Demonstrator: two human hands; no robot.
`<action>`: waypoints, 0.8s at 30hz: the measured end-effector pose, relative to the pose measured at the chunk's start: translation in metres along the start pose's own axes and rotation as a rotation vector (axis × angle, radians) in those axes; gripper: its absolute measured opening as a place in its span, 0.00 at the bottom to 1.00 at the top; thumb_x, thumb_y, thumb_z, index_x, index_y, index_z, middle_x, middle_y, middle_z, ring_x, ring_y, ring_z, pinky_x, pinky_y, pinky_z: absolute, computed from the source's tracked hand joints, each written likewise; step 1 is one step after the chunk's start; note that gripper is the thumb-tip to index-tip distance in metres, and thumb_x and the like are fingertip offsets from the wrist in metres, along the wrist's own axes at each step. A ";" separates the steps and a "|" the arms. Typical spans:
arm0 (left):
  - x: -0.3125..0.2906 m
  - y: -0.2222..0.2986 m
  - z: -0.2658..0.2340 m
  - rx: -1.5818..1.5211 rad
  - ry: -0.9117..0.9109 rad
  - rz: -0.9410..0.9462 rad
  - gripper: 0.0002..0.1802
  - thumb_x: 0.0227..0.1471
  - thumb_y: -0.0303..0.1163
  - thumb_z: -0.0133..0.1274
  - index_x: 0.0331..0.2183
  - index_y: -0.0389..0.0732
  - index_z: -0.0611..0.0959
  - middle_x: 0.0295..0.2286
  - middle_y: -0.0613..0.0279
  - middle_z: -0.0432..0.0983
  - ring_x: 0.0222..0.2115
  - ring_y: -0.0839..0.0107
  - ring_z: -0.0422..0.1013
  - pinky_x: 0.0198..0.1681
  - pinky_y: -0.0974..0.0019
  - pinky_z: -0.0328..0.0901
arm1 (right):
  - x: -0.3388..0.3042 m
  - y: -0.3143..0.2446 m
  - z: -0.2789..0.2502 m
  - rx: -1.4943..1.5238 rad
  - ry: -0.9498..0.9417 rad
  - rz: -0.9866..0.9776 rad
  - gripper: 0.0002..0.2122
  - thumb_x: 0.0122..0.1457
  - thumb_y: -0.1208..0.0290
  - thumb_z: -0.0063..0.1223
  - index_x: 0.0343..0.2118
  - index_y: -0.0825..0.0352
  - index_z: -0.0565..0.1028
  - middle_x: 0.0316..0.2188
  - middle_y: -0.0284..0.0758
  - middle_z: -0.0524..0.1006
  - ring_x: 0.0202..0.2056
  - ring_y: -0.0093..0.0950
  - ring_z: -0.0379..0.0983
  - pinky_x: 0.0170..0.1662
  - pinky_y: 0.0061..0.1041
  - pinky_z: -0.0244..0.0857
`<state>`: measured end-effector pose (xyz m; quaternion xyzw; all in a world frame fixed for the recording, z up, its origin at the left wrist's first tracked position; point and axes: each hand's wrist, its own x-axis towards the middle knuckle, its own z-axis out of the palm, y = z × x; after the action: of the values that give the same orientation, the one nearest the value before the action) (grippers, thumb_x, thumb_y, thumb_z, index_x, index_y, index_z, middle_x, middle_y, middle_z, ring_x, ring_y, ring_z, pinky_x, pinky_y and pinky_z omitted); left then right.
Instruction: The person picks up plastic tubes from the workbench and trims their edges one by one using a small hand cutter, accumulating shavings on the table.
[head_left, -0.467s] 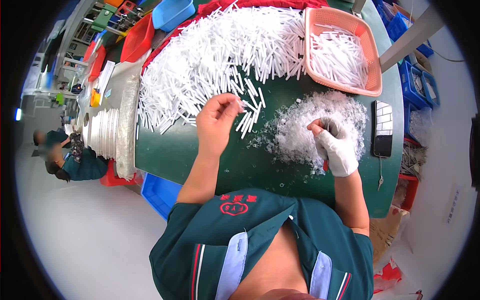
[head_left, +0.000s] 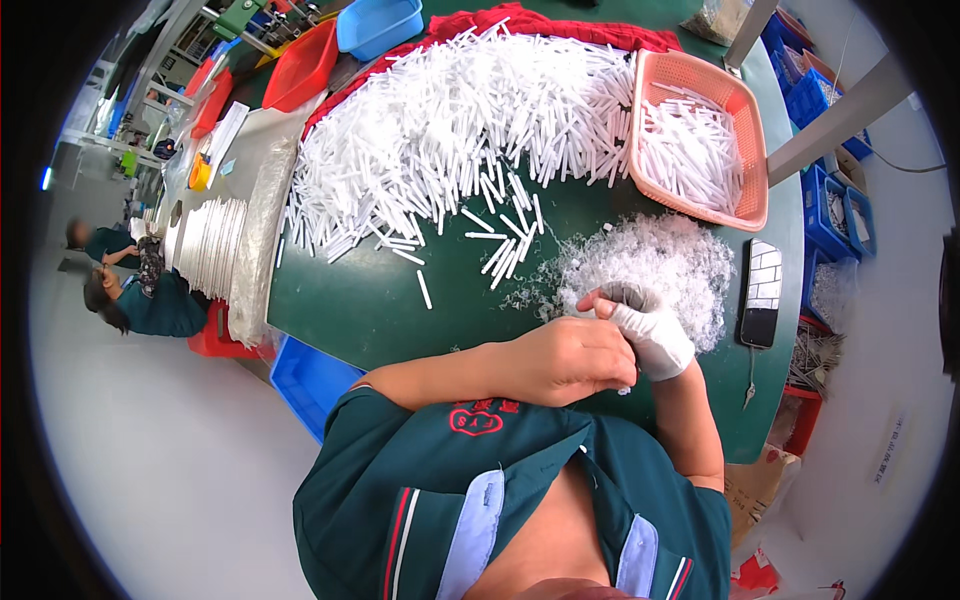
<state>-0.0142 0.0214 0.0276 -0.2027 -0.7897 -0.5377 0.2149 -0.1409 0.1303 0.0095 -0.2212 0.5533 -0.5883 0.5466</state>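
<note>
My left hand (head_left: 578, 362) is bare and closed, with its fingers curled. It meets my right hand (head_left: 650, 335), which wears a white glove that leaves fingertips bare. Thumb and fingers of the right hand are pinched together; whatever either hand holds is hidden. Just beyond them spreads a heap of small clear plastic bits (head_left: 660, 262). To its left, several white sticks (head_left: 512, 242) lie loose on the green table (head_left: 350, 300), one of them apart from the others. A large pile of similar white sticks (head_left: 450, 120) covers the far part, on a red cloth (head_left: 560, 28).
A pink basket (head_left: 758, 150) with white sticks stands far right. A phone (head_left: 762, 300) lies near the right edge, beside a metal post (head_left: 835, 125). Blue (head_left: 380, 25) and red trays (head_left: 305, 65) are far left. Two people (head_left: 150, 300) sit off to the left.
My left hand has moved right and nearer, from the loose sticks to my right hand. A single white stick now shows apart on the table. The view has shifted slightly.
</note>
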 end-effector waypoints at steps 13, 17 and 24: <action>-0.012 -0.025 -0.049 0.540 0.567 -0.158 0.14 0.43 0.13 0.49 0.33 0.39 0.79 0.34 0.58 0.71 0.23 0.76 0.69 0.25 0.74 0.65 | -0.034 -0.033 -0.028 0.048 0.212 -0.174 0.02 0.50 0.80 0.58 0.26 0.70 0.75 0.15 0.28 0.70 0.12 0.13 0.57 0.15 0.14 0.48; -0.017 -0.084 -0.123 1.118 0.584 -0.466 0.24 0.45 0.26 0.56 0.47 0.50 0.75 0.28 0.61 0.69 0.24 0.61 0.71 0.27 0.59 0.66 | -0.031 -0.030 -0.023 0.033 0.200 -0.168 0.02 0.50 0.79 0.58 0.26 0.71 0.76 0.15 0.27 0.69 0.11 0.14 0.57 0.14 0.14 0.47; -0.013 -0.137 -0.181 1.269 0.320 -0.629 0.11 0.51 0.35 0.52 0.37 0.45 0.81 0.27 0.57 0.74 0.28 0.56 0.72 0.31 0.57 0.67 | -0.032 -0.030 -0.021 0.030 0.216 -0.184 0.03 0.50 0.78 0.58 0.26 0.71 0.76 0.13 0.26 0.67 0.11 0.14 0.55 0.14 0.15 0.46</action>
<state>-0.0572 -0.1957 -0.0248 0.2791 -0.9293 -0.0353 0.2391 -0.1612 0.1612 0.0410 -0.1982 0.5772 -0.6645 0.4312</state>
